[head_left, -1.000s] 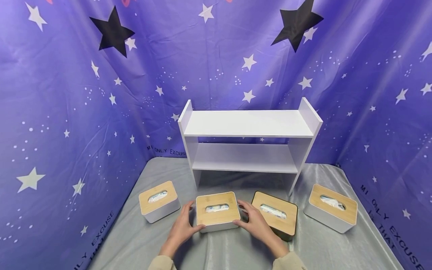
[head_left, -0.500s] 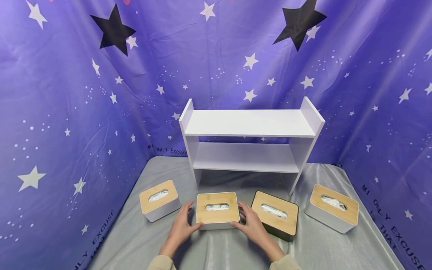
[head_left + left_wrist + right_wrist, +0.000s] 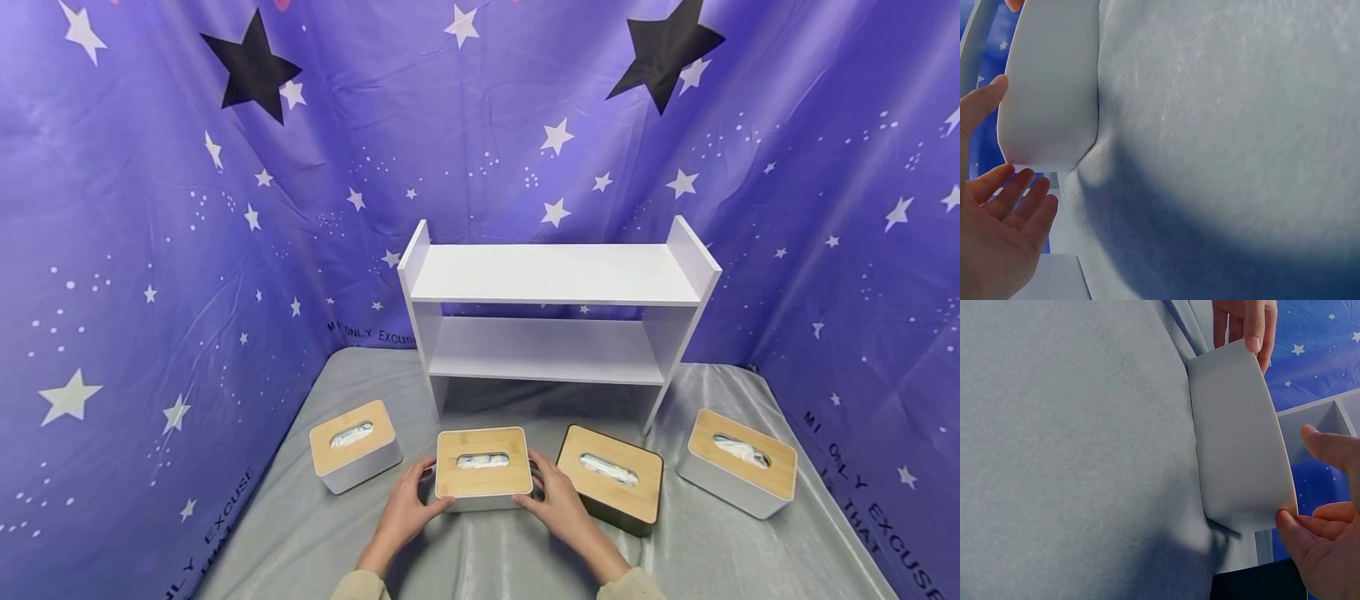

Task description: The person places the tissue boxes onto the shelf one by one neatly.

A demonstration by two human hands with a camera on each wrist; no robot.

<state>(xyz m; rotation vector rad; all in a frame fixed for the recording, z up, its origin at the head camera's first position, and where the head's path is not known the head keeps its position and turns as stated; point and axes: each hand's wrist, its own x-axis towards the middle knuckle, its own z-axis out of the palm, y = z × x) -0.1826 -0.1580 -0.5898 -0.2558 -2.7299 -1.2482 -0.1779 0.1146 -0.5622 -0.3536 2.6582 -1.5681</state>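
Flanking a white tissue box (image 3: 483, 477) with a pale wooden lid, the left hand (image 3: 405, 504) and the right hand (image 3: 561, 504) hold their fingers loosely extended rather than wrapped round it. The left wrist view shows left fingertips touching the box's end, the other fingers spread; in the right wrist view a right fingertip meets the corner, though whether the right thumb touches I cannot tell. The box sits between the hands on grey cloth (image 3: 487, 558), its slot showing white filling. Beige sleeves (image 3: 362, 586) cover both forearms. Just beyond the right fingers, to their right, lies a black tissue box (image 3: 611, 481); farther right stands another white-sided box (image 3: 737, 463). Left of the left hand, near it, rests a third white-sided box (image 3: 356, 447). Ahead of both hands stands a white two-tier shelf (image 3: 555, 337), backed by a purple star-patterned curtain (image 3: 465, 158).
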